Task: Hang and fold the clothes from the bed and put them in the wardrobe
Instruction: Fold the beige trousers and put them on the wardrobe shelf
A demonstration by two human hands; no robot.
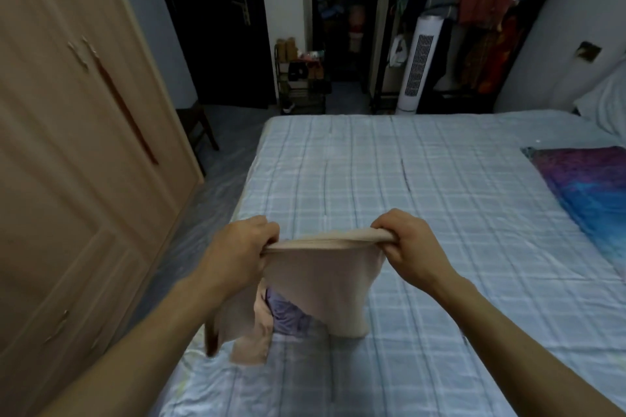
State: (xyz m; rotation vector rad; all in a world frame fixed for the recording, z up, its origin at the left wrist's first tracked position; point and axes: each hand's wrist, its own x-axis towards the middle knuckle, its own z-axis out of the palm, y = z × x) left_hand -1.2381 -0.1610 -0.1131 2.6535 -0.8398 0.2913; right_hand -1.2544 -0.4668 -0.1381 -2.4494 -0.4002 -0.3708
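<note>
— Pink garment [318,284]: where is it, from your screen?

— I see it held up in the air over the near part of the bed [423,186]. The left hand [242,247] grips its top left corner and the right hand [404,244] grips its top right corner. The top edge is pulled into a tight line between them.

— How are the fingers?

— On both hands they are curled in, and they pinch the bunched cloth against the thumbs. The fingertips are tucked under, so I mostly see knuckles.

— What does the cloth look like?

— Soft, thin and plain, a pale pink. The top edge looks doubled, like a thick band. Below that it hangs down loose. One part drops on the right and its bottom end reaches the sheet. Another part dangles on the left under the wrist, close to the bed's edge.

— Anything under it?

— A crumpled purple cloth [288,315] lies on the bed, showing in the gap between the two hanging parts.

— And the bed?

— It has a light blue checked sheet with little creases. A purple and blue folded cloth [589,186] lies flat at the right side. The wardrobe [67,145] stands on the left, pale wood, doors closed.
</note>
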